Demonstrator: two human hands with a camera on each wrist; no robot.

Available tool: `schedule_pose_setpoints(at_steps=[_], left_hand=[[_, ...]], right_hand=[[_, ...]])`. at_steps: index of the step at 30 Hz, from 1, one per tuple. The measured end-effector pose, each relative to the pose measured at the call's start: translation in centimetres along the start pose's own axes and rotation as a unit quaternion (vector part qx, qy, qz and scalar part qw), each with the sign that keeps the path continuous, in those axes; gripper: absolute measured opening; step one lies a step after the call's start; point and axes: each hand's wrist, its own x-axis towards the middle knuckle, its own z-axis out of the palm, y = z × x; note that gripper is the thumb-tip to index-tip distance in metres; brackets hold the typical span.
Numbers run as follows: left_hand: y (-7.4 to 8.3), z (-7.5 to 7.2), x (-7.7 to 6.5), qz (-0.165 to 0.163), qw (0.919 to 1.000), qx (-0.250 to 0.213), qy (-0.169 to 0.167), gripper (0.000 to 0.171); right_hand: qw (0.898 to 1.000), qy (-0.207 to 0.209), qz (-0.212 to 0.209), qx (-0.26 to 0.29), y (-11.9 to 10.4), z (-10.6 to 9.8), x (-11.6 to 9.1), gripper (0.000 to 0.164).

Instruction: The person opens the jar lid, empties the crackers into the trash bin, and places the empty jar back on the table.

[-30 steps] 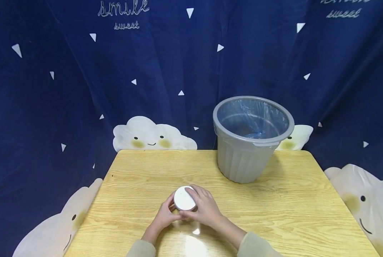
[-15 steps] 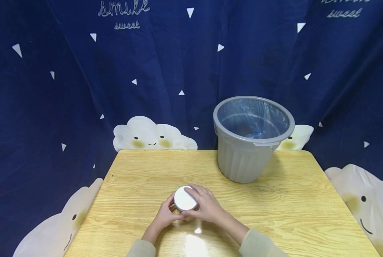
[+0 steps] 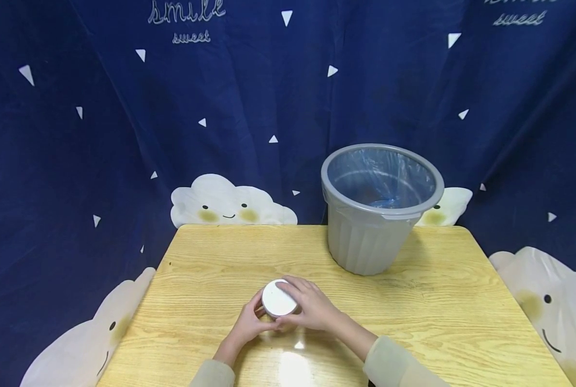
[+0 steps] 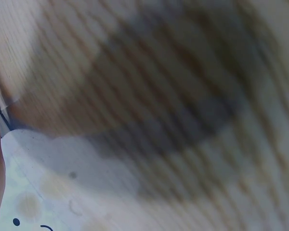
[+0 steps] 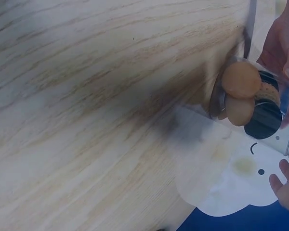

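At twelve o'clock, your left hand (image 3: 248,323) curls round a clear jar (image 5: 216,102), your right hand (image 3: 316,309) its white lid (image 3: 276,300). The lid looks seated, discs (image 5: 241,80) inside; whether loosening or tightening remains is unclear.

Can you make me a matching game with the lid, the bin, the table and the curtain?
1. lid
2. bin
3. table
4. curtain

A. dark blue with white triangles
B. grey, with a see-through bluish bag inside
C. round and white
D. yellowish, with wood grain

Right pairs: 1-C, 2-B, 3-D, 4-A
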Motion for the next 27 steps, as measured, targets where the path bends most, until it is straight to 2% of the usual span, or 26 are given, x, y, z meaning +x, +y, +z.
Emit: schedule_pose_setpoints(at_steps=[17,27], left_hand=[[0.1,0.0,-0.1,0.003,1.0000,0.008,-0.002,0.094],[0.3,0.1,-0.1,0.004,1.0000,0.008,-0.002,0.093]], right_hand=[[0.998,-0.050,-0.036,0.009,0.6,-0.9,0.5,0.076],[0.994,-0.082,-0.050,0.050,1.3,-1.2,0.8,0.076]])
